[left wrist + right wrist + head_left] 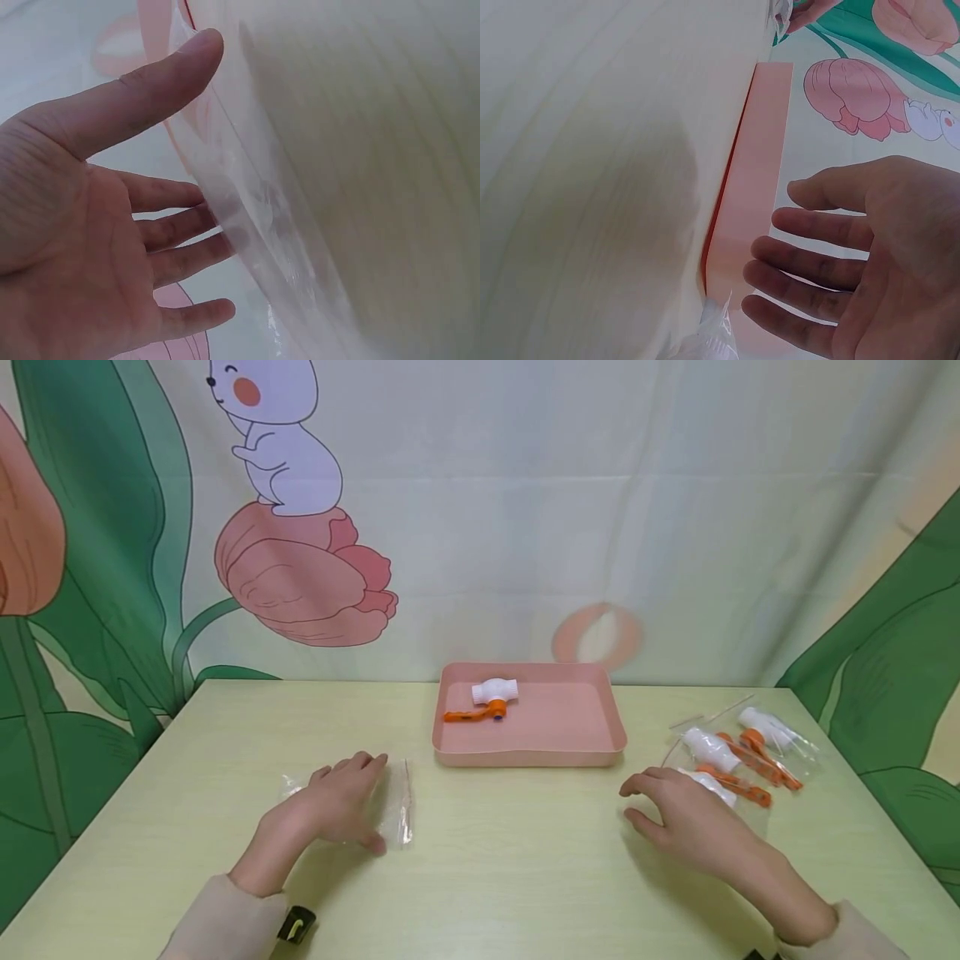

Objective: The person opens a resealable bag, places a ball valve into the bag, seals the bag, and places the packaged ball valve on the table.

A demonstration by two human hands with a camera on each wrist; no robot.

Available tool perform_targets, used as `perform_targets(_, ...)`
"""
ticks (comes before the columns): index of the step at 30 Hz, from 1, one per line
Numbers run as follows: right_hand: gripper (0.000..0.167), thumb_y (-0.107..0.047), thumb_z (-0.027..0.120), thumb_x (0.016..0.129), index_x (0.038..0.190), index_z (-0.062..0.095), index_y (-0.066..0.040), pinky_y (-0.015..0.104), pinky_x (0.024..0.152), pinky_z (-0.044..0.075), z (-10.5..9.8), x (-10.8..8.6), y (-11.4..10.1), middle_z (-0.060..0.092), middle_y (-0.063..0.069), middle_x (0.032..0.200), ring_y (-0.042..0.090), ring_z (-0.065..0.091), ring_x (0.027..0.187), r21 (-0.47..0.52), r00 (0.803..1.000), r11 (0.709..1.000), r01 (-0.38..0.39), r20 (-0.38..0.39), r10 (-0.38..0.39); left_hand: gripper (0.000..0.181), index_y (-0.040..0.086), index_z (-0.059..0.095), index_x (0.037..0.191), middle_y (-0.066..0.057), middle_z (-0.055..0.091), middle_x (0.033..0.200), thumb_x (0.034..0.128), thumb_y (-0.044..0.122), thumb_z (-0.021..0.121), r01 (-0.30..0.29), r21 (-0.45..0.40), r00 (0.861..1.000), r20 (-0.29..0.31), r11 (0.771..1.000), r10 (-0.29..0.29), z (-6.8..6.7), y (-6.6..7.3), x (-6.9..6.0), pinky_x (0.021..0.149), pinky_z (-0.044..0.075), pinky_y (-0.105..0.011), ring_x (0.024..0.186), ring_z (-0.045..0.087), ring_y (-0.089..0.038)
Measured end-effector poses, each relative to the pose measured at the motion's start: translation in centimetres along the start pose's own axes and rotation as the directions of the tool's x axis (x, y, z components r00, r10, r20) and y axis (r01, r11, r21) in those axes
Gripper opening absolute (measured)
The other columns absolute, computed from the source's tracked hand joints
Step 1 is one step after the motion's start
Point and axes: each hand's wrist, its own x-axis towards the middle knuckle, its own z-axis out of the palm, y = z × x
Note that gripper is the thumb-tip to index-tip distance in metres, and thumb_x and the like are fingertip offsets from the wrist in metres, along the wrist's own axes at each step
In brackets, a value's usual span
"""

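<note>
At the left of the table, my left hand (333, 802) is spread over a clear zip bag (397, 814). In the left wrist view the thumb and fingers (180, 259) are apart, with the bag's film (259, 217) close to the fingertips; whether they touch cannot be told. My right hand (686, 818) hovers at the right with loosely bent fingers and nothing in them. Beside it lie several bagged white ball valves (708, 747) with orange handles, one partly hidden behind the hand. An unbagged white ball valve (495, 691) with an orange handle lies in the pink tray (562, 757).
The pale wood-grain table (510, 877) carries the tray near its back edge. Behind it hangs a curtain (480, 527) printed with tulips and a white animal. More clear film (291, 787) shows left of the left hand.
</note>
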Motion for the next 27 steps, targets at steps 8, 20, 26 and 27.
perform_targets(8, 0.017, -0.01, 0.078, 0.089, 0.105, 0.073, -0.008, 0.045, 0.083, 0.056, 0.1, 0.1, -0.4, 0.071, 0.002, 0.104, 0.025, 0.067, 0.097, 0.029, 1.0, 0.999, 0.019, -0.009, -0.019, 0.104, -0.007, 0.043, 0.149, -0.021, 0.049, 0.138, 0.0681, 0.03, 0.098, -0.044, -0.029, 0.999, -0.018, 0.999, 0.043, -0.2, 0.5, -0.3, 0.109, 0.032, -0.066, 0.128, 0.048, -0.041)
perform_targets(20, 0.014, -0.007, 0.077, 0.091, 0.104, 0.074, -0.007, 0.04, 0.081, 0.057, 0.7, 0.8, -1.5, 0.073, 0.0, 0.1, 0.021, 0.069, 0.092, 0.18, 0.998, 0.982, 0.055, -0.02, -0.052, 0.087, -0.005, 0.053, 0.139, -0.014, 0.057, 0.125, 0.0708, 0.028, 0.096, -0.14, -0.075, 0.988, -0.074, 0.987, 0.135, -0.3, 2.2, -0.7, 0.104, 0.043, -0.055, 0.119, 0.054, -0.036)
perform_targets(26, 0.01, -0.008, 0.075, 0.093, 0.103, 0.075, -0.01, 0.035, 0.074, 0.057, 1.0, 1.1, -2.3, 0.072, -0.006, 0.098, 0.017, 0.069, 0.09, 0.263, 0.996, 0.96, 0.093, -0.025, -0.089, 0.088, -0.004, 0.051, 0.141, -0.016, 0.058, 0.133, 0.0719, 0.027, 0.096, -0.141, -0.148, 0.989, -0.07, 0.979, 0.132, -0.3, 3.2, -0.9, 0.109, 0.041, -0.052, 0.129, 0.048, -0.036)
perform_targets(27, 0.01, -0.008, 0.075, 0.093, 0.103, 0.075, -0.01, 0.034, 0.073, 0.057, 1.0, 1.1, -2.5, 0.072, -0.007, 0.098, 0.015, 0.068, 0.09, 0.279, 0.995, 0.955, 0.097, -0.026, -0.093, 0.088, -0.004, 0.051, 0.141, -0.016, 0.058, 0.133, 0.072, 0.027, 0.096, -0.141, -0.162, 0.989, -0.07, 0.977, 0.131, -0.3, 3.5, -0.9, 0.109, 0.041, -0.052, 0.13, 0.047, -0.036)
